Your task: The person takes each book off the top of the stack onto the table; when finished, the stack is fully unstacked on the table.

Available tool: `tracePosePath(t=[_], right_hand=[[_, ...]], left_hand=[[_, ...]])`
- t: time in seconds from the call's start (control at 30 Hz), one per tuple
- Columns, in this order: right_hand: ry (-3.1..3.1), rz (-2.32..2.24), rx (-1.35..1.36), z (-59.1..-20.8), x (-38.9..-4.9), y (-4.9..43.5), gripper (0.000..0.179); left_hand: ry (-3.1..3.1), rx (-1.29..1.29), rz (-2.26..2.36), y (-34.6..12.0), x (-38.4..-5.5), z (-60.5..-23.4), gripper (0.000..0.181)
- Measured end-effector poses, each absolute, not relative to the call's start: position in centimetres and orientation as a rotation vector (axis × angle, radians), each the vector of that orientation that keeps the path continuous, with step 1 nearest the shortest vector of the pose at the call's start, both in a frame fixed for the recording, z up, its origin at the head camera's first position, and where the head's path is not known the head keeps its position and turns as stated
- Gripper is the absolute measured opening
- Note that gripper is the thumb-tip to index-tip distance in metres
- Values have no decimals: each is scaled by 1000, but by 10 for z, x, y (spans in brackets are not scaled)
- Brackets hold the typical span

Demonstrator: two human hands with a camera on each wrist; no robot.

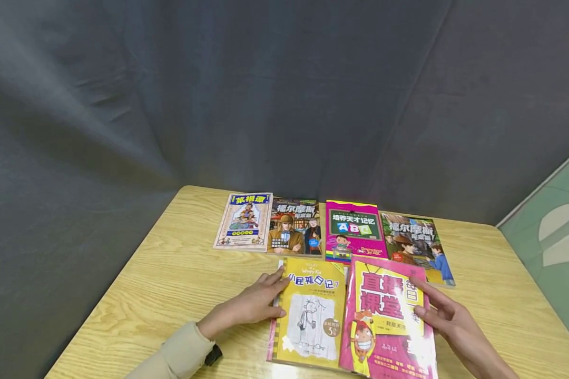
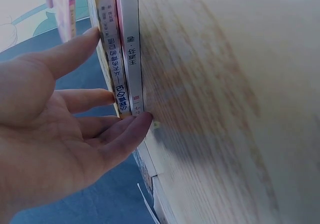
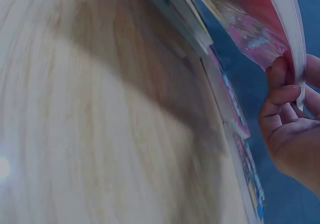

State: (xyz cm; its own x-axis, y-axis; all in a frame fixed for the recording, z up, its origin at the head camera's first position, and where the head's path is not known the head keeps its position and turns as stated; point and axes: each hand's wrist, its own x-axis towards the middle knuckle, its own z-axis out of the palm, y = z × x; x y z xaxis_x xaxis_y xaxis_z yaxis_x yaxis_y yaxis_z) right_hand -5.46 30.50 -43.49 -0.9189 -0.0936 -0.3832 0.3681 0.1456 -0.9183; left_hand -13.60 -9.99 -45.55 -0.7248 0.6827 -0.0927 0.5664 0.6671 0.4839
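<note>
A yellow Wimpy Kid book lies on top of another book, whose white spine shows under it in the left wrist view. My left hand touches the left side of this stack, its fingers fairly straight against the spines. My right hand pinches a pink book by its right side, thumb on the cover. In the right wrist view, the pink book's page block is held up off the table between fingers and thumb.
Behind the stack lie several books in a row: a pale comic-style book, a detective book, a pink ABC book and another detective book. The wooden table ends at a dark curtain.
</note>
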Motion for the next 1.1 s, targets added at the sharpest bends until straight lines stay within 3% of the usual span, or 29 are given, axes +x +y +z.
tracePosePath(t=[0.57,1.1], right_hand=[[2048,-1781,224,-457,-56,314,68],[2044,-1743,128,-449,-54,321,62]], left_hand=[[2611,1012,619,-100,-136,-454,73],[2609,999,612,-100,-136,-456,74]])
